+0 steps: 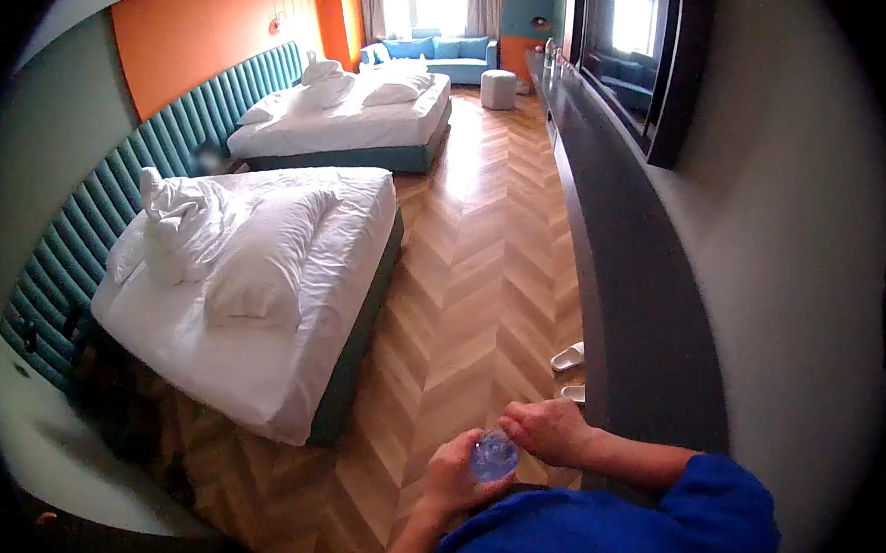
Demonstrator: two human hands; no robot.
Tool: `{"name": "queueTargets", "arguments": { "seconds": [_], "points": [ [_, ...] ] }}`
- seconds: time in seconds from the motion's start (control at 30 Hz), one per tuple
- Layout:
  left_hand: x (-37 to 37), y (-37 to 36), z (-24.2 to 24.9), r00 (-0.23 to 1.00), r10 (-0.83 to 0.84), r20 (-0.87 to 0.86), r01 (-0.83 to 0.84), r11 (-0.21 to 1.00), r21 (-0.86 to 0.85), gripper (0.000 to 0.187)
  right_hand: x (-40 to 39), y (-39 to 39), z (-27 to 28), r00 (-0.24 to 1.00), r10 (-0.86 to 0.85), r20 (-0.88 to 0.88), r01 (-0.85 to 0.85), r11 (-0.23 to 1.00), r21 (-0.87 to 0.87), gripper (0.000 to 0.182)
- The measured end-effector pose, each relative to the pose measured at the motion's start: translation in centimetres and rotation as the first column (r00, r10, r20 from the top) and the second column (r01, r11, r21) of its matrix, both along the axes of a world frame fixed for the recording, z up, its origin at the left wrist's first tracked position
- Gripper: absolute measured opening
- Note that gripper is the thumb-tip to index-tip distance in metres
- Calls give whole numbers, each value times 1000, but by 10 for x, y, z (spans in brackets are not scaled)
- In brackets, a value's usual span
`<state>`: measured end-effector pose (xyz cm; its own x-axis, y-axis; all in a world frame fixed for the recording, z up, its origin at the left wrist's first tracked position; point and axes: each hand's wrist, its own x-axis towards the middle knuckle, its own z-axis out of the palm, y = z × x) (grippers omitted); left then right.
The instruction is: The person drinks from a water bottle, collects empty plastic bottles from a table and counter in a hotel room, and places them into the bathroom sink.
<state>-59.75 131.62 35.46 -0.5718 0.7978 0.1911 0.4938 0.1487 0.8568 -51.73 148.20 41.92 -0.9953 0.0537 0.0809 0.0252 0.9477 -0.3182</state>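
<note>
My left hand is wrapped round a clear drinking glass in front of my blue shirt, at the bottom of the head view. The glass looks bluish, and what is inside it cannot be made out. My right hand is closed at the upper right of the glass, its fingertips at the rim. Whatever those fingers grip, if anything, is hidden.
Beside my right arm runs a long dark counter under a wall-mounted television. White slippers lie at its foot. Two beds with rumpled white bedding stand left. A blue sofa and grey stool are at the far end.
</note>
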Motion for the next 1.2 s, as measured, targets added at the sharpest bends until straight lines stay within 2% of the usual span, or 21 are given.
{"name": "queueTargets", "arguments": {
  "seconds": [0.03, 0.07, 0.1, 0.13, 0.2, 0.23, 0.3, 0.37, 0.5, 0.53, 0.57, 0.6, 0.67, 0.77, 0.8, 0.83, 0.97, 1.03, 1.1, 1.17, 1.2],
  "points": [
    [0, 5, 0, 993, 44, -106, -48, 998, -29, 63, 0, -4, 3, 1000, -8, 0, 8, 1000, 9, 17],
    [-1, 10, 2, 974, 84, -212, -97, 994, -55, 62, 2, -7, 5, 993, -117, -19, 118, 989, 93, 16],
    [-3, 16, 4, 975, 75, -208, -87, 995, -50, 62, 4, -9, 5, 974, -222, -45, 226, 959, 173, 16],
    [-4, 24, 7, 964, 45, -261, -47, 999, -1, 63, 8, -8, 5, 972, -230, -41, 234, 956, 179, 16],
    [-1, 41, 4, 954, 12, -299, 3, 999, 51, 64, 22, -5, 2, 853, -505, -134, 518, 851, 91, 16],
    [1, 54, -1, 961, -47, -271, 66, 996, 62, 69, 28, -1, 4, 851, -509, -128, 522, 847, 101, 16],
    [9, 74, -8, 964, -116, -238, 136, 988, 70, 74, 43, 3, 15, 645, -759, -90, 698, 634, -333, 22],
    [18, 91, -11, 952, -272, -140, 295, 936, 192, 85, 62, 11, 27, 614, -776, -148, 706, 623, -337, 26],
    [13, 103, -28, 942, -311, -124, 324, 941, 99, 86, 114, 44, 25, 366, -874, -321, 843, 457, -283, 28],
    [7, 105, -38, 941, -312, -129, 324, 942, 89, 86, 129, 55, 22, 303, -903, -304, 872, 391, -295, 27],
    [0, 107, -49, 940, -330, -87, 329, 944, -33, 85, 143, 66, 18, 239, -929, -284, 895, 324, -306, 27],
    [-7, 108, -52, 940, -340, -43, 330, 932, -153, 85, 156, 77, 10, 242, -929, -279, 890, 327, -317, 27],
    [-18, 112, -51, 938, -347, -5, 337, 914, -227, 82, 178, 99, -10, 122, -946, -300, 990, 137, -29, 26],
    [-42, 123, -63, 930, -365, 38, 361, 888, -285, 78, 202, 127, -49, 63, -929, -365, 996, 82, -36, 25],
    [-51, 126, -70, 921, -386, 46, 383, 881, -277, 76, 205, 132, -51, 13, -975, -220, 996, 31, -80, 25],
    [-61, 127, -77, 923, -384, 35, 377, 881, -286, 76, 208, 136, -53, 11, -976, -216, 995, 32, -94, 25],
    [-111, 121, -106, 967, -216, 134, 255, 825, -504, 74, 222, 152, -49, -108, -977, -183, 988, -85, -127, 26],
    [-131, 102, -122, 987, -81, 135, 145, 803, -578, 70, 240, 159, -45, 18, -999, 42, 997, 21, 77, 29],
    [-149, 66, -154, 972, 103, 213, 54, 780, -624, 70, 249, 175, -49, -182, -955, 235, 972, -210, -102, 39],
    [-170, 13, -208, 977, 182, 111, -31, 635, -772, 69, 225, 166, -12, -205, -962, 182, 940, -142, 311, 50],
    [-180, -21, -241, 943, 273, 192, -5, 589, -808, 68, 198, 163, 18, -221, -952, 214, 959, -173, 223, 53]
  ]
}}
